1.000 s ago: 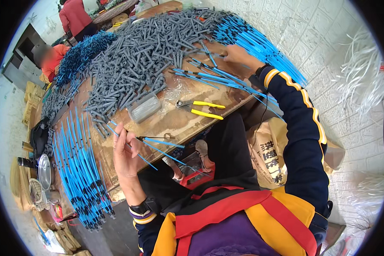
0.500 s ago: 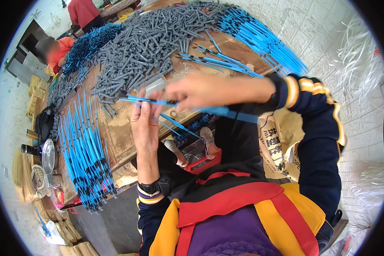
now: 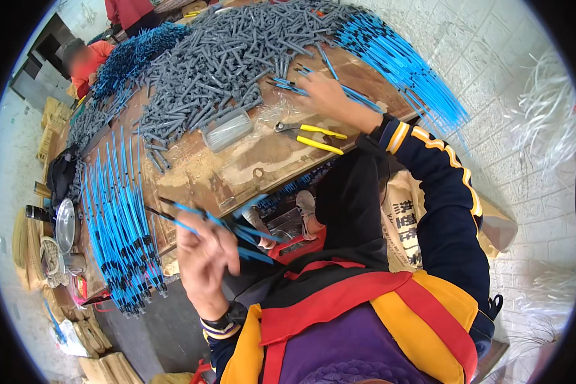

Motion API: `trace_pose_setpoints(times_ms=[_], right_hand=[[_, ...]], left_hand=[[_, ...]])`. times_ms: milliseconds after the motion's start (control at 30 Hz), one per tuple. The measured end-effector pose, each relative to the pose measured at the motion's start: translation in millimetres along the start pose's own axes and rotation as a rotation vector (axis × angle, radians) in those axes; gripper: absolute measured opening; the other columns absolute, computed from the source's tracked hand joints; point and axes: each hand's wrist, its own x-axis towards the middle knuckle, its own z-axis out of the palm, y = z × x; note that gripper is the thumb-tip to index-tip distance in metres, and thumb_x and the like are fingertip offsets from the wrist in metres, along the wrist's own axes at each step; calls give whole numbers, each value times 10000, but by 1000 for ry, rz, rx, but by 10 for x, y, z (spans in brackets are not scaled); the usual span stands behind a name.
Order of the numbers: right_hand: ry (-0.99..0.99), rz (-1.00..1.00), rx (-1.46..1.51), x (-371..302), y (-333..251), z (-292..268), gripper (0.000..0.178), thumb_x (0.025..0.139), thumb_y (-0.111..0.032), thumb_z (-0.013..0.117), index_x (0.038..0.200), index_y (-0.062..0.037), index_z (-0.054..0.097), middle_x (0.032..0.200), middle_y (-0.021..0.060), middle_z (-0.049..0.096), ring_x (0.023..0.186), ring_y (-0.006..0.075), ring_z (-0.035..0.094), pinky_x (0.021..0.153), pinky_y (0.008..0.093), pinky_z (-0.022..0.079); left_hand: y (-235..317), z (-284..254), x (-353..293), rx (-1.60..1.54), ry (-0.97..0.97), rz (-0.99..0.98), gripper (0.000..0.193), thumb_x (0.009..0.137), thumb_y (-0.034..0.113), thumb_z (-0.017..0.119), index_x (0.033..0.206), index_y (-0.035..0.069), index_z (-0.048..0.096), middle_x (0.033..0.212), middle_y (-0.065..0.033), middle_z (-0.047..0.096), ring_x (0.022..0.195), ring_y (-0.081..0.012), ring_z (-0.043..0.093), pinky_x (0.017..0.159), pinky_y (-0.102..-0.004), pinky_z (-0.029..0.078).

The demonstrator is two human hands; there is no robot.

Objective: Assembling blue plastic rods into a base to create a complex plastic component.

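Note:
My left hand (image 3: 206, 259), smeared by motion, is closed around a few thin blue rods (image 3: 246, 233) with black sections, held over my lap at the table's front edge. Farther off, my right hand (image 3: 331, 101) reaches across a small group of similar blue rods (image 3: 365, 97) lying on the table. Its fingers are stretched toward their black ends, thumb apart from them; whether they touch a rod is unclear. Yellow-handled pliers (image 3: 313, 133) lie just in front of that hand. Left of them sits a clear plastic box (image 3: 229, 132) with thin pale pieces inside.
A large heap of grey plastic tubes (image 3: 224, 64) covers the back of the wooden table (image 3: 198, 192). Bundles of blue rods lie at the left (image 3: 118, 224) and far right (image 3: 397, 67). A person in red (image 3: 93, 64) sits at the far left; another stands behind.
My right hand has moved away from the left, up and right to the rods on the table. My left hand has lowered with its rods, uncovering the pliers and the box.

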Motion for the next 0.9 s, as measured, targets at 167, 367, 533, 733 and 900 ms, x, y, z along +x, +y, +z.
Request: trace_pose_setpoints(times_ms=[167, 367, 533, 733, 900], right_hand=[[-355, 129, -76, 41, 494, 194, 256, 816, -283, 642, 915, -49, 610, 818, 164, 620, 844, 348, 623, 712, 455, 500], [-174, -47, 48, 239, 114, -320, 149, 879, -169, 583, 912, -27, 615, 752, 152, 616, 761, 301, 651, 641, 424, 504], [-285, 19, 534, 493, -450, -936, 122, 917, -123, 577, 922, -8, 619, 706, 109, 619, 661, 196, 647, 594, 341, 494], [-531, 177, 932, 324, -1073, -1012, 140, 923, -125, 622, 928, 15, 617, 733, 47, 645, 652, 84, 614, 588, 255, 475], [-574, 277, 1163, 186, -1271, -843, 168, 938, -149, 612, 928, 18, 617, 764, 42, 651, 669, 92, 621, 598, 238, 476]], left_hand=[[-174, 48, 168, -66, -201, -227, 53, 919, 80, 595, 931, 50, 553, 610, -26, 526, 508, -121, 481, 445, -238, 301], [-573, -182, 893, 58, 105, -193, 231, 971, 149, 557, 1180, 50, 557, 888, -92, 664, 747, -162, 637, 584, -239, 415], [-747, -287, 1081, 7, 172, -127, 316, 954, 138, 596, 1245, 48, 514, 1171, -157, 644, 1044, -216, 653, 856, -301, 503], [-893, -168, 1091, 89, 199, 11, 304, 920, 88, 637, 1199, 39, 527, 1064, -126, 677, 958, -204, 671, 842, -307, 527], [-858, -205, 1038, 54, 181, 44, 212, 921, 82, 636, 1115, 45, 563, 935, -86, 685, 796, -148, 652, 682, -261, 519]])
